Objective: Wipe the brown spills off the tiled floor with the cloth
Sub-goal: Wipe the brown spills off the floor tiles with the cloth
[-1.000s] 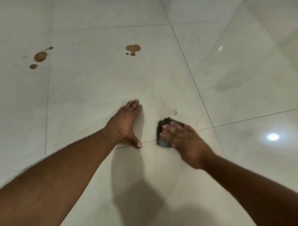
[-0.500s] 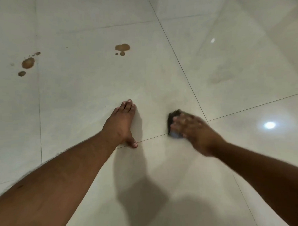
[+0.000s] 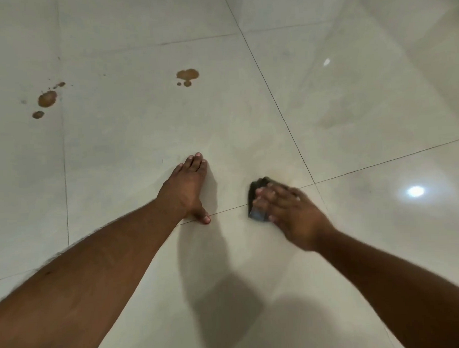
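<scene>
My right hand (image 3: 290, 210) presses a small dark cloth (image 3: 257, 199) flat on the pale tiled floor (image 3: 351, 102), beside a tile joint; most of the cloth is hidden under my fingers. My left hand (image 3: 188, 188) rests palm down on the floor to the cloth's left, fingers together, holding nothing. A brown spill (image 3: 187, 75) with two small drops lies farther ahead. Another brown spill (image 3: 47, 99) with smaller drops lies at the far left.
Glossy tiles with dark grout lines stretch all around. A lamp's reflection (image 3: 415, 191) shines on the tile to the right. A faint dull smear (image 3: 334, 119) shows on the right tile. My arms cast shadows on the near floor.
My right hand has slid the cloth back and forth near the tile joint, first to the right and away, then slightly nearer. The small brown mark ahead of the cloth is gone. My left hand stayed put.
</scene>
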